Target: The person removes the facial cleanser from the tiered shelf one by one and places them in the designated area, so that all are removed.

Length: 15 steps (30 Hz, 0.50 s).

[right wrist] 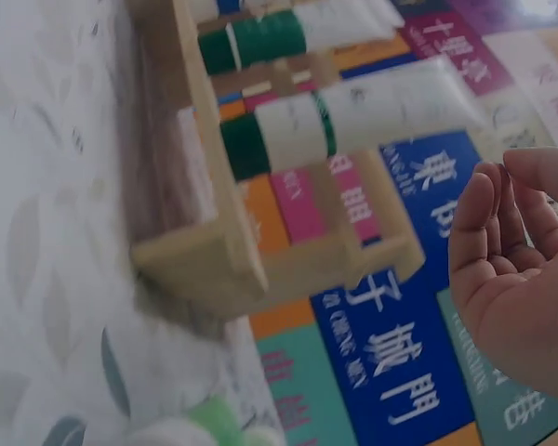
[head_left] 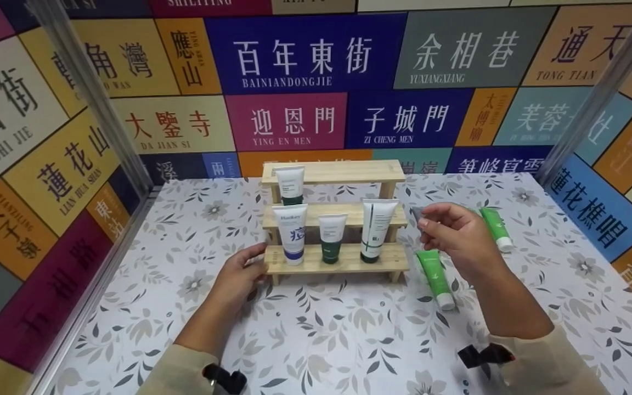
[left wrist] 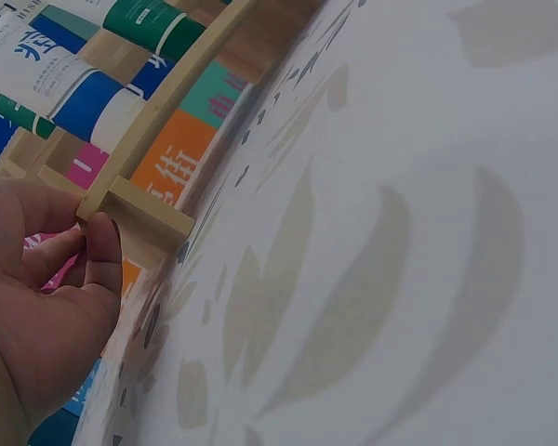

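Note:
A small three-tier wooden stand (head_left: 338, 266) stands on the table. My left hand (head_left: 243, 266) grips the left end of its lowest shelf; in the left wrist view, thumb and fingers (left wrist: 102, 255) pinch the corner. On that shelf stand a white tube with a blue cap (head_left: 293, 233), a small white-and-green tube (head_left: 331, 237) and a taller white tube with a dark green cap (head_left: 377, 227). Another white-and-green tube (head_left: 291, 184) is higher up at the left. To the right of the stand, my right hand (head_left: 456, 233) hovers with loosely bent fingers and holds nothing visible.
Two bright green tubes with white caps lie on the table: one (head_left: 435, 278) near the stand's right end, the other (head_left: 496, 229) beyond my right hand. A leaf-patterned cloth (head_left: 146, 307) covers the table. Printed panels (head_left: 305, 49) rise behind and at both sides.

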Each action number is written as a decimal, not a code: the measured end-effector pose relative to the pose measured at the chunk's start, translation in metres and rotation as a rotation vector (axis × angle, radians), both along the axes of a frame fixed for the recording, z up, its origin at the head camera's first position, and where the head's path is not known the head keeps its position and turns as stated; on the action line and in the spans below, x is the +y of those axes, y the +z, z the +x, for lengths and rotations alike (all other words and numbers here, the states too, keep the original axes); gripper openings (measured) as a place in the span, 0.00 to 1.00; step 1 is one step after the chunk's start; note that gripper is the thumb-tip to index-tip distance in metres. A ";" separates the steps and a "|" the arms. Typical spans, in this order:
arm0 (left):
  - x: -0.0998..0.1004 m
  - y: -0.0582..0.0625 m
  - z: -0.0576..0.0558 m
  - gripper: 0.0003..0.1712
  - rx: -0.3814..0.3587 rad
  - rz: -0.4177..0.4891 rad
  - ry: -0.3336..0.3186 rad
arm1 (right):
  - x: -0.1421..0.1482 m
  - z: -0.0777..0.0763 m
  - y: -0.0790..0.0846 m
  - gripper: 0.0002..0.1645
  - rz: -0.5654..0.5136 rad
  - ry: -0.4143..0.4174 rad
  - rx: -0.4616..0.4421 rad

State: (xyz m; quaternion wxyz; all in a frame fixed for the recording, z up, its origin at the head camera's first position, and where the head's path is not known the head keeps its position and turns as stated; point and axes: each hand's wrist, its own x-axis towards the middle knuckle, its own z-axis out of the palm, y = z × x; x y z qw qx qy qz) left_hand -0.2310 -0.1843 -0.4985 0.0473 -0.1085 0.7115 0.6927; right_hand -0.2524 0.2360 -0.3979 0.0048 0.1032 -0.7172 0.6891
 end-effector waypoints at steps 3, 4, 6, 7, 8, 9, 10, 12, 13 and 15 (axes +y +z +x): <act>0.000 0.000 0.000 0.30 0.001 -0.006 -0.003 | -0.011 0.011 0.011 0.08 -0.019 0.023 0.009; 0.000 0.000 0.000 0.30 0.000 -0.006 -0.001 | -0.015 0.014 0.015 0.07 -0.029 0.027 0.014; 0.000 0.000 0.000 0.30 -0.004 -0.006 0.004 | -0.025 0.020 0.022 0.07 -0.052 0.036 0.032; 0.000 -0.001 -0.001 0.30 -0.005 -0.008 0.005 | -0.030 0.023 0.026 0.07 -0.066 0.042 0.042; 0.001 -0.001 -0.001 0.30 -0.005 -0.009 0.006 | -0.035 0.025 0.029 0.07 -0.085 0.047 0.054; 0.001 -0.001 -0.001 0.30 -0.003 -0.012 0.003 | -0.041 0.026 0.031 0.08 -0.098 0.056 0.065; 0.001 -0.001 -0.001 0.30 0.000 -0.013 0.002 | -0.046 0.027 0.033 0.09 -0.116 0.069 0.073; 0.001 -0.001 -0.001 0.30 0.008 -0.023 -0.002 | -0.058 0.027 0.037 0.10 -0.141 0.101 0.082; 0.001 -0.001 -0.001 0.31 0.014 -0.028 -0.004 | -0.064 0.027 0.038 0.11 -0.153 0.117 0.082; 0.000 -0.001 -0.001 0.31 0.016 -0.034 -0.004 | -0.076 0.025 0.040 0.12 -0.163 0.147 0.084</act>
